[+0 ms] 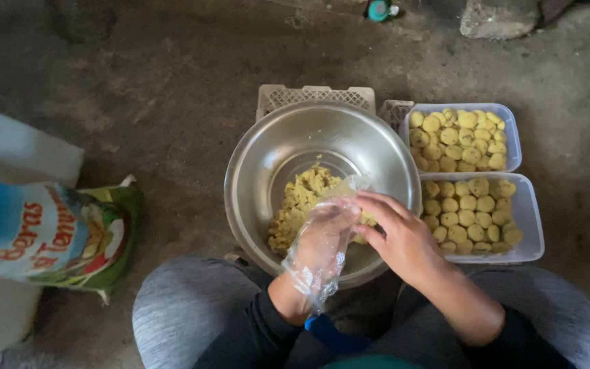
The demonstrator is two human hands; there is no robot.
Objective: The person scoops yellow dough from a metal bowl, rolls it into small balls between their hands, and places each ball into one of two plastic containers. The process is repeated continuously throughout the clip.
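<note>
I look down and see my two hands over a big shiny metal bowl (278,147). My left hand (322,240) is inside a thin clear plastic glove (312,273), and the glove is loose and crinkly around my wrist. The fingers of that hand point up into the bowl and lie close together, with their tips touching the yellow dough (302,205). My right hand (397,239) is bare. Its fingers reach across to the left hand and pinch the glove near the fingertips. The yellow dough sits in a lumpy heap at the bottom of the bowl, mostly on the near side, just under my hands. The bowl rests on a pale plastic crate (315,96). Just beside the bowl, on my right, are two clear plastic tubs. The far tub (513,137) and the near tub (530,225) are both full of little round yellow dough balls. On the grey floor (172,102) to my left lies a colourful bag (56,236). My knees in grey trousers (186,307) are at the bottom.
</note>
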